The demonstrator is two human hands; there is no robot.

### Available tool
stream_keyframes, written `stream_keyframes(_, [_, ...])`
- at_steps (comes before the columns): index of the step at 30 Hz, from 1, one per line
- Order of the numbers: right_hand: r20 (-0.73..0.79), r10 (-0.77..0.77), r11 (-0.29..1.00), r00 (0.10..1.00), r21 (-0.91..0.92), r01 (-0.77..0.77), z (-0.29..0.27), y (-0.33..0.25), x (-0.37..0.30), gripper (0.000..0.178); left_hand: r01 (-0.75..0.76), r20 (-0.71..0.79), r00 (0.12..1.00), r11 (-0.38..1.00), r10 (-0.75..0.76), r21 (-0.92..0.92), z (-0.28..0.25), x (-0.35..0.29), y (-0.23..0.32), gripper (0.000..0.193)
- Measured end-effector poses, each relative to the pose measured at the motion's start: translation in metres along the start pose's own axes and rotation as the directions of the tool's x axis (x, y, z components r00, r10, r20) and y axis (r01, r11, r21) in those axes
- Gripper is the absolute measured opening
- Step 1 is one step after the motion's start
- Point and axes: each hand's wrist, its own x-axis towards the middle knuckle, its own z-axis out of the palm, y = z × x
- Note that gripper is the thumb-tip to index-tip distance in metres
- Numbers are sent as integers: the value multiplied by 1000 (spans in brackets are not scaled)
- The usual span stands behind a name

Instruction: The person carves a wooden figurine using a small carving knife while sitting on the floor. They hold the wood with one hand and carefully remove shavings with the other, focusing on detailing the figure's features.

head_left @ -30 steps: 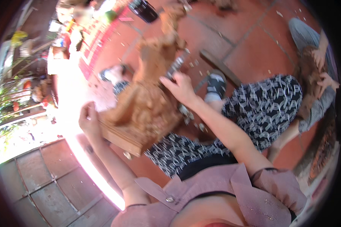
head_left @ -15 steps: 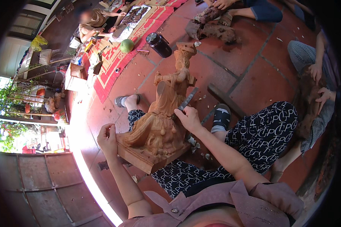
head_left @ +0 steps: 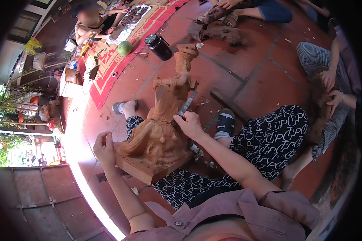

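Observation:
A carved wooden statue [head_left: 161,132], orange-brown with draped folds and a thick square base, leans away from me between my legs. My right hand [head_left: 189,124] is closed on a flat grey strip [head_left: 188,102] against the statue's right side. Whether the strip is a file or stiff abrasive I cannot tell. Beside the left corner of the base is my left hand [head_left: 103,149], its fingers curled and pinched together. Anything within that pinch is hidden.
A dark lidded jar [head_left: 159,47] and a green round fruit [head_left: 125,48] stand beyond the statue, the fruit on a red patterned mat [head_left: 104,86]. A wooden bar [head_left: 229,105] lies near my right foot. Other people work at right and at the back, with brown carved pieces [head_left: 225,34].
The whole view has shifted slightly, so the scene sits further left. Both hands keep about the same places on and beside the statue, and the grey strip stays in my right hand.

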Motion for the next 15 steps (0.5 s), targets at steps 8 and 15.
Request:
stream_keyframes(8, [-88, -178, 984, 980, -33, 176, 7, 18, 6, 28, -49, -13, 999, 996, 51, 79, 0, 4, -9, 13])
stream_keyframes(15, [131, 226, 887, 965, 381, -260, -18, 12, -5, 11, 1, -9, 1000, 1000, -1, 26, 4, 1, -1, 13])
